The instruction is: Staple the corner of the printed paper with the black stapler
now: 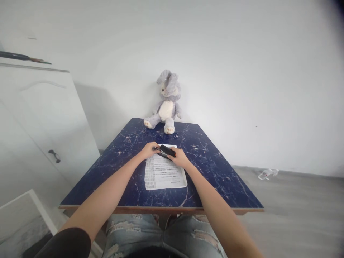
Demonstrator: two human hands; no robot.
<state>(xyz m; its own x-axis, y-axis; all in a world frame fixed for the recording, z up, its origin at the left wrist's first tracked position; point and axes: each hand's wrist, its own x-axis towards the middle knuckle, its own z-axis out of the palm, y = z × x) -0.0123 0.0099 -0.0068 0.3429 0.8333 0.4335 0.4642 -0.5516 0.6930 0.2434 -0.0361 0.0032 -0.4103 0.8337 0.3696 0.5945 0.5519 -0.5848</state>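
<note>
A printed sheet of paper (164,173) lies on the dark blue marbled table (215,172). At its far edge a black stapler (167,151) lies across the paper's top. My right hand (180,158) is closed over the stapler's right end. My left hand (149,149) rests at the paper's top left corner, fingers curled against the stapler's front tip. Both forearms reach in from the near edge.
A grey plush rabbit (166,102) sits at the table's far edge against the white wall. A white cabinet (40,118) with a dark handle stands to the left. A crumpled clear plastic item (267,173) lies on the grey floor at right.
</note>
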